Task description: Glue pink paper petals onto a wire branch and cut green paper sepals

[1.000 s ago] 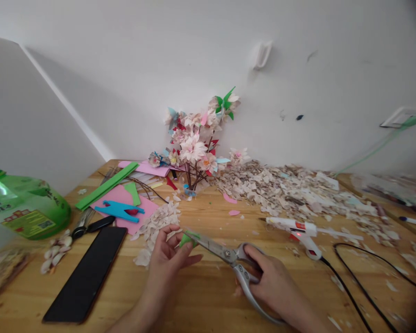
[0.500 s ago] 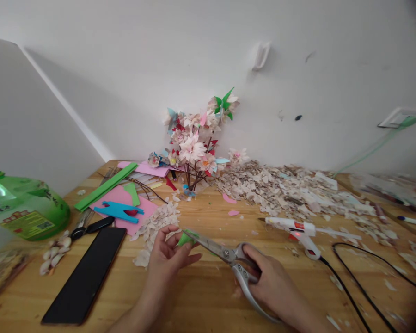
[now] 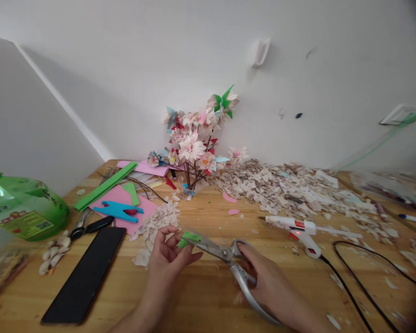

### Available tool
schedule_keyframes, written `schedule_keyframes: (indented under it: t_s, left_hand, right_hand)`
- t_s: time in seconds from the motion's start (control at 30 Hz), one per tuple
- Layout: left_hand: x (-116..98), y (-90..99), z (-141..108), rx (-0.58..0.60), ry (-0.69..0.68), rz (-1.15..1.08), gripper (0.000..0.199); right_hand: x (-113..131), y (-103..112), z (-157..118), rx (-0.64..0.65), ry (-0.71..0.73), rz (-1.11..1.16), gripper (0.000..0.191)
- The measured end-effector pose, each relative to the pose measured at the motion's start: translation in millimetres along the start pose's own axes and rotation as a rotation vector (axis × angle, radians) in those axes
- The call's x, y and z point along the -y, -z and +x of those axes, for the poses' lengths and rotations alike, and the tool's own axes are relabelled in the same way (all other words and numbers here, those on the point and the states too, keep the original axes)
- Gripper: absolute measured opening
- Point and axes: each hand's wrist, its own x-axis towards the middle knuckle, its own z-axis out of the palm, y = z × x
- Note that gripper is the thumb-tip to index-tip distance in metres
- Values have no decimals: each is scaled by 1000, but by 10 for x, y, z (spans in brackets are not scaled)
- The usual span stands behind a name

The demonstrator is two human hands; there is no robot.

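Low in the middle of the head view, my left hand (image 3: 169, 259) pinches a small piece of green paper (image 3: 187, 239) between thumb and fingers. My right hand (image 3: 268, 277) is wrapped round the handles of silver scissors (image 3: 226, 253). Their blades point left and lie at the green piece, close to my left fingertips. Beyond the hands, a bunch of pale flowers (image 3: 192, 148) with coloured leaves stands upright on thin brown stems. A pile of pale petals (image 3: 162, 222) lies just behind my left hand.
Left are a green bottle (image 3: 27, 208), a black phone (image 3: 86, 277), pink paper (image 3: 116, 199), a green strip (image 3: 106, 187) and a blue cut-out (image 3: 118, 211). Right, a glue gun (image 3: 298, 226) with a black cable lies before a broad heap of dry petals (image 3: 280, 189).
The green piece has turned and shows more of its face at the blades. The scissor handles and my right hand have shifted slightly left.
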Motion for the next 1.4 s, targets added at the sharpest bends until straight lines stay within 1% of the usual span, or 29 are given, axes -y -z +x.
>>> schedule_keyframes:
  t_s: [0.13,0.27,0.53,0.63,0.73,0.8,1.1,1.3,1.4]
  left_hand:
    - [-1,7,-3,26,22,-5,41]
    - [-8,12,-3,26,39,-11,42]
    - [-5,8,20,11,71,-11,42]
    - [0,-2,25,2,81,-13,43]
    - [-6,-27,14,-14,72,-22,43]
    - [-16,-42,3,-22,67,-24,43]
    - [-56,-34,6,4,98,-14,44]
    - [-65,-48,-12,-1,92,-21,43]
    - [-66,-46,-6,-6,88,-30,44]
  right_hand:
    - [1,8,-6,-7,3,5,45]
    - [-10,8,-12,-11,9,11,49]
    - [-22,4,-3,20,3,27,42]
    - [-44,-4,-3,27,-6,22,43]
    - [-65,-8,3,30,-9,28,45]
    - [-68,-9,5,27,-11,26,44]
    - [-56,-18,11,29,-54,14,40]
    - [3,20,9,54,-75,22,41]
    - [-10,20,2,29,-47,11,42]
